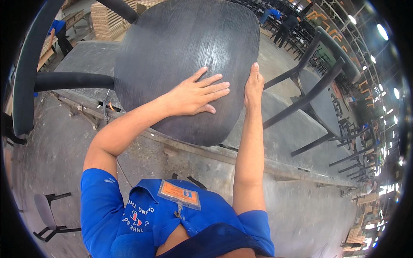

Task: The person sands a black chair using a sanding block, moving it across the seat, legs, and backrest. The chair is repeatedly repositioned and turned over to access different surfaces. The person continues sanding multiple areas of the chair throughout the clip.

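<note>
A black wooden chair (180, 47) lies in front of me, its broad seat tilted toward me and its curved backrest (25, 73) off to the left. My left hand (198, 95) rests flat on the seat's surface with the fingers spread. At the seat's right edge, my right hand (254, 84) grips the rim, thumb on the edge and the other fingers mostly hidden. Beneath the seat is a long grey worktable (86, 56).
A second dark chair (318, 99) stands on the table to the right, with more chairs beyond it. Another chair (48, 210) is on the floor at lower left. Stacked wooden pieces (107, 21) rise behind. People (287, 28) work in the background.
</note>
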The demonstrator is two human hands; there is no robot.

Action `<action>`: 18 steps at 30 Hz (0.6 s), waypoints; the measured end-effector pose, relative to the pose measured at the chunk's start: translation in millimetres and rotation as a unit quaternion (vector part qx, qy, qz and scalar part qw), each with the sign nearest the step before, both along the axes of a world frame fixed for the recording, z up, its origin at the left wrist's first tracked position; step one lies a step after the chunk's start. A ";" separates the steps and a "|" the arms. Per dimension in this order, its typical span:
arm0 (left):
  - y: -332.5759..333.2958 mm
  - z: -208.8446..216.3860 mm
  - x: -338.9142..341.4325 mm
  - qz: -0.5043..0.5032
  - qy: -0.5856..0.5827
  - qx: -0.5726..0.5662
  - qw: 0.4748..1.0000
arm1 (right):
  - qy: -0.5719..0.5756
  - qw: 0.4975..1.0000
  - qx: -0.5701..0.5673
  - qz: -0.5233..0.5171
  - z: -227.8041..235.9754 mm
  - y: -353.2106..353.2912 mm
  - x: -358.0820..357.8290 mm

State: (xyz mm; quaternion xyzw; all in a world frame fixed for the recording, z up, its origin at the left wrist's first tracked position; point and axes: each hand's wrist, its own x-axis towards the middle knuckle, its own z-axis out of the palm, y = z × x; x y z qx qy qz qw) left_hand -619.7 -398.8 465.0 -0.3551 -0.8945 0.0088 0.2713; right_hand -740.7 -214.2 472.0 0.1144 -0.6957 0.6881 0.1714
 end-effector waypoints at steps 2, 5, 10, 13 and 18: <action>-10.0 -3.0 7.1 0.000 -0.016 0.011 1.000 | -0.007 1.000 -0.007 0.003 -0.9 -0.1 2.1; -12.8 -9.2 17.3 0.008 -0.045 0.040 0.998 | -0.018 1.000 -0.012 0.002 -0.3 0.5 5.1; 25.9 -34.1 41.1 -0.036 -0.053 0.073 0.995 | -0.011 1.000 0.006 -0.021 6.4 -0.7 7.5; 16.7 -43.0 48.4 -0.054 -0.042 0.109 0.992 | 0.001 1.000 -0.008 -0.015 9.0 -3.1 4.7; -64.2 -40.8 59.3 0.138 -0.029 0.125 0.982 | -0.026 0.999 0.025 -0.020 10.2 1.7 -3.2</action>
